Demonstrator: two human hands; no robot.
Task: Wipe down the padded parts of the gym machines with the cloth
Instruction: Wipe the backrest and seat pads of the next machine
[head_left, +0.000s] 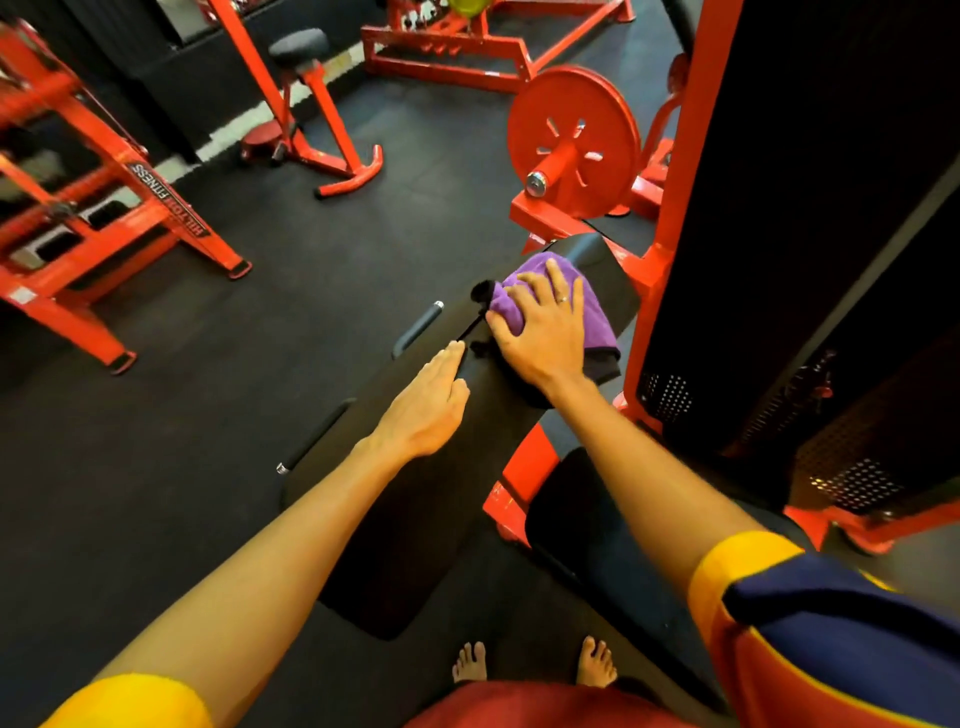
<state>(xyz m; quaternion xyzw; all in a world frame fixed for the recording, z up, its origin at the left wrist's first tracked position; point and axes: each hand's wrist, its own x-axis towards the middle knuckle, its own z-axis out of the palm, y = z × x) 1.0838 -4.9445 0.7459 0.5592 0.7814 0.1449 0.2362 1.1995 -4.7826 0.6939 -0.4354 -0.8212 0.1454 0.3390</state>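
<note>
A long black padded bench pad (410, 519) slopes away from me on a red machine frame. A purple cloth (550, 270) lies bunched on its far end. My right hand (540, 327) presses flat on the cloth with fingers spread. My left hand (431, 405) rests on the pad just left of it, fingers straight and together. A second black seat pad (571, 499) sits lower, under my right forearm.
Two black handles (418, 327) stick out on the pad's left side. A red weight plate (574, 140) on a peg stands beyond the pad. A black weight-stack housing (810, 218) rises on the right. Red frames (130, 208) stand left on the dark rubber floor.
</note>
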